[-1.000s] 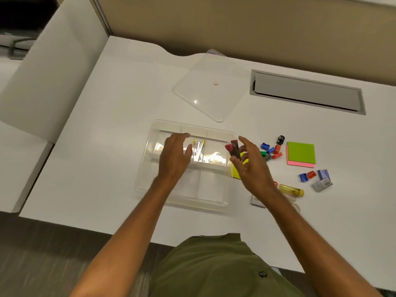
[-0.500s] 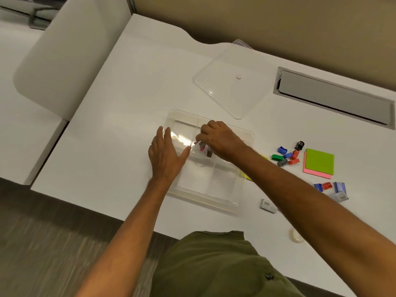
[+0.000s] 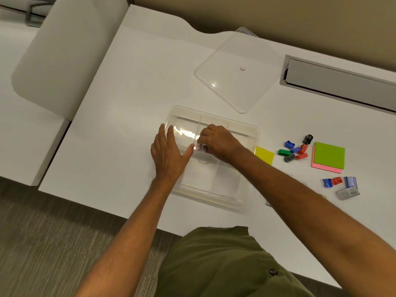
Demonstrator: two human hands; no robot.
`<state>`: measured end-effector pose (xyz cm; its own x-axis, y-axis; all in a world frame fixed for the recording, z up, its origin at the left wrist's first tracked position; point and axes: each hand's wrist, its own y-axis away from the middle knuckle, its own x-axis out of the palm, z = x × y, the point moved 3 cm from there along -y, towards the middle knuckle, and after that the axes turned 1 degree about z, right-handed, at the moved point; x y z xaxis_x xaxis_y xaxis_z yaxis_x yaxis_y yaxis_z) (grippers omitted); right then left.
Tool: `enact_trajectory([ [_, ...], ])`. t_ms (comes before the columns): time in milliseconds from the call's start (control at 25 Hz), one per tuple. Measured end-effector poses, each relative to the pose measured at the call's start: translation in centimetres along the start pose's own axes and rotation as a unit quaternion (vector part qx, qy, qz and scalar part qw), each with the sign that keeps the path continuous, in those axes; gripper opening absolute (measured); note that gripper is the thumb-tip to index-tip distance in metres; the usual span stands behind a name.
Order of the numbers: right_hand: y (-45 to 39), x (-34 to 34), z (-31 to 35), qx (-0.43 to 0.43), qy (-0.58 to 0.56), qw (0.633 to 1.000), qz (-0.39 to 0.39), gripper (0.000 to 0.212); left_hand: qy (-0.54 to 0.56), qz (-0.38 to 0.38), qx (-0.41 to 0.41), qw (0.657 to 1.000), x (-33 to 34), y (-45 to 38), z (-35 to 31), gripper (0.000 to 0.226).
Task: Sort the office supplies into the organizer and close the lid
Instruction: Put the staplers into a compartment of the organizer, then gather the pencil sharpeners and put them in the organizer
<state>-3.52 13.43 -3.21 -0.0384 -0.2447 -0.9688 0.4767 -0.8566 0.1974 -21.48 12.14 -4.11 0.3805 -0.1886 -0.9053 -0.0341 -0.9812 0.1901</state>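
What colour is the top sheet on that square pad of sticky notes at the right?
Bright green, over a pink layer beneath: the sticky note pad, clearest in the head view.

Single head view, steeply down onto desk [image 3: 132,86]

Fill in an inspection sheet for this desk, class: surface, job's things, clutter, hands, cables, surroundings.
Surface: white desk.
Job's things: clear organizer, open; lid lying apart behind it; coloured clips and sticky notes on the desk to its right.
Clutter: nothing seen.
Hands: left hand flat on the organizer's left edge; right hand inside a middle compartment, on small items.
Cables: nothing seen; grey cable hatch.
Surroundings: beige partition, carpet.
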Motion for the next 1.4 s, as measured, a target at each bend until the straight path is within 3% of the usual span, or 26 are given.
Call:
enact_trajectory([
  [160, 2.2, -1.3, -0.1, 0.053, -0.087, 0.992, -0.079, 0.032, 0.002, 0.000, 0.004, 1.000, 0.0, 0.0, 0.0, 0.092],
  [360, 10.9, -1.6, -2.8, 0.195, -0.218, 0.922, -0.252, 0.025, -0.016, -0.018, 0.009, 1.000, -0.1, 0.1, -0.6, 0.085],
  [600, 23.0, 2.1, -5.3, 0.405, -0.264, 0.836, -0.259, 0.022, 0.004, -0.044, 0.129, 0.991, 0.8, 1.8, -6.3, 0.068],
  [960, 34.2, 4.9, -5.7, 0.550, -0.293, 0.713, -0.321, 0.022, -0.004, 0.067, 0.299, 0.952, 4.8, 6.8, -17.9, 0.061],
  [1240, 33.2, 5.2, -7.8, 0.545, -0.337, 0.693, -0.331, 0.030, -0.066, 0.127, 0.381, 0.913, 8.4, 6.7, -24.9, 0.059],
  [1400, 29.6, 3.7, -10.2, 0.497, -0.332, 0.742, -0.302, 0.045, -0.064, 0.188, 0.376, 0.905, 10.4, 4.3, -28.1, 0.063],
])
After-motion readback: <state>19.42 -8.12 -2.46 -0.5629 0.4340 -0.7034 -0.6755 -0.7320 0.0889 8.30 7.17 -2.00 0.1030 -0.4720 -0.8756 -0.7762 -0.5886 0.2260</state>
